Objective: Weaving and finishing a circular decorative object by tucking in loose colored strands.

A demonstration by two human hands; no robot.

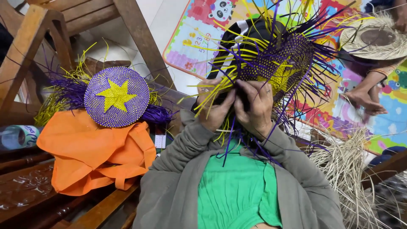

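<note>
The left hand (216,106) and the right hand (256,108) are held up side by side, knuckles almost touching, both curled closed on the lower edge of a half-woven purple and yellow piece (280,63); the left fingers (224,101) pinch a bundle of loose yellow strands (207,95) that fan out past them to the left; the right fingers (252,95) are folded tight over the dark woven edge, a ring on one of them; the woven piece rises just above and to the right of the fingertips, with purple strands (237,140) trailing down below the palms over the green shirt (235,191); well apart to the left of the left fingers, a finished round purple disc with a yellow star (116,102) rests against an orange cloth bag (91,152); far to the right of the right fingers, another person's hand (364,99) lies on a colourful play mat (394,118), near a pale straw hat (375,40); a heap of pale straw (343,169) lies below that.
</note>
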